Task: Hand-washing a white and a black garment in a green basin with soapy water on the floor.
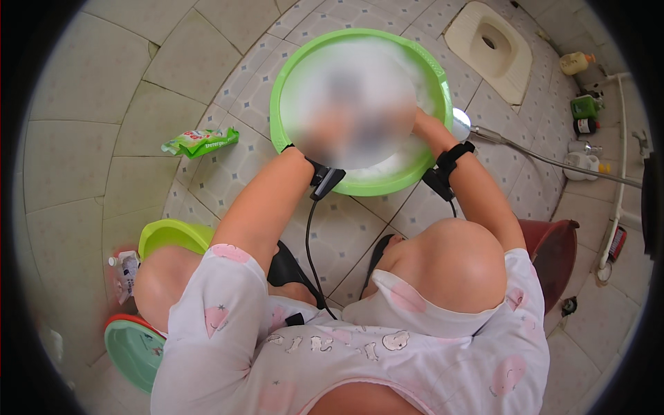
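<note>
A large light-green basin (278, 117) stands on the tiled floor in front of me, with white suds (398, 55) in it. Both my forearms reach over its near rim. My left hand (325, 135) is inside at the left, my right hand (408, 121) inside at the right. A heavy blur covers the basin's middle, so the fingers of both hands are hidden. Between them a dark grey patch shows in the white; I cannot make out what it is, nor whether either hand holds it. Each wrist wears a black strap with a small device and a cable.
A shower head (462, 124) with a metal hose lies against the basin's right side. A green detergent bag (207, 142) lies left. A squat toilet (487, 45) is far right, near bottles (584, 106) along the wall. Other basins (128, 353) and a dark red bucket (553, 256) flank me.
</note>
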Motion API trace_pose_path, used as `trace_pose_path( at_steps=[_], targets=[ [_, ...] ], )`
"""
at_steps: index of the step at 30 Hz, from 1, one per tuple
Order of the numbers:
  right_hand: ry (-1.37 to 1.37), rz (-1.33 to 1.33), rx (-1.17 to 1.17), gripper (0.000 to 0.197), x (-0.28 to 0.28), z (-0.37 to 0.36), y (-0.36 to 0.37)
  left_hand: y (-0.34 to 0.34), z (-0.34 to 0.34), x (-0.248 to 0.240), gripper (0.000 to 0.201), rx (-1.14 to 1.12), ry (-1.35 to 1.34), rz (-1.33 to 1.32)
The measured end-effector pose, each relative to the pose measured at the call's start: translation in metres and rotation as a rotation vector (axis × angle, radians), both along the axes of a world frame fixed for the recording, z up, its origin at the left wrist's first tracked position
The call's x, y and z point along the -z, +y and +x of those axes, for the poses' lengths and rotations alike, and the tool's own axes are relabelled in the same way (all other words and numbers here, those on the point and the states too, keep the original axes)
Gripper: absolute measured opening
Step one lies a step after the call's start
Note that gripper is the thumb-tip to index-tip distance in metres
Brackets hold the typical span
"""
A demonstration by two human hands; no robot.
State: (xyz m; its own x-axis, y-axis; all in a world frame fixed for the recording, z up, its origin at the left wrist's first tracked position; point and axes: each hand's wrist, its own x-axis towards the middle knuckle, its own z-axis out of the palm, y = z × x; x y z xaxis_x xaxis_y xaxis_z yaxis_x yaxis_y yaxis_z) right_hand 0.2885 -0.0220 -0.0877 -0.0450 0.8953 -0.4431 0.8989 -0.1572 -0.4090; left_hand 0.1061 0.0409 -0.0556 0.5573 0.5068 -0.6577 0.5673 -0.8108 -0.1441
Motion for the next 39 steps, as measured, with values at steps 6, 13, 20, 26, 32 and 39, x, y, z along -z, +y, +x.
trace_pose_path(
  at_steps=[6,13,20,26,32,39],
  targets=[
    [0.163,0.054,0.137,0.037,-0.034,-0.028,-0.006,0.01,-0.016,0.017,0.04,-0.068,-0.078,-0.275],
    [0.247,0.444,-0.292,0.034,-0.089,-0.082,-0.059,0.043,-0.055,-0.046,0.036,-0.112,-0.54,-0.116],
    [0.019,0.25,-0.008,0.036,-0.082,-0.024,-0.024,-0.006,-0.026,-0.078,0.046,-0.114,-0.697,-0.291],
    [-0.133,0.033,-0.294,0.05,0.004,0.012,-0.029,-0.029,-0.003,-0.034,0.041,0.08,-0.311,-0.283],
    [0.678,0.031,0.319,0.047,-0.078,-0.028,-0.032,-0.001,-0.04,-0.054,0.052,-0.436,-0.836,-0.51],
    [1.353,0.526,0.415,0.024,-0.175,-0.045,-0.03,-0.004,-0.047,-0.101,0.055,-0.746,-1.198,-1.025]
  ],
)
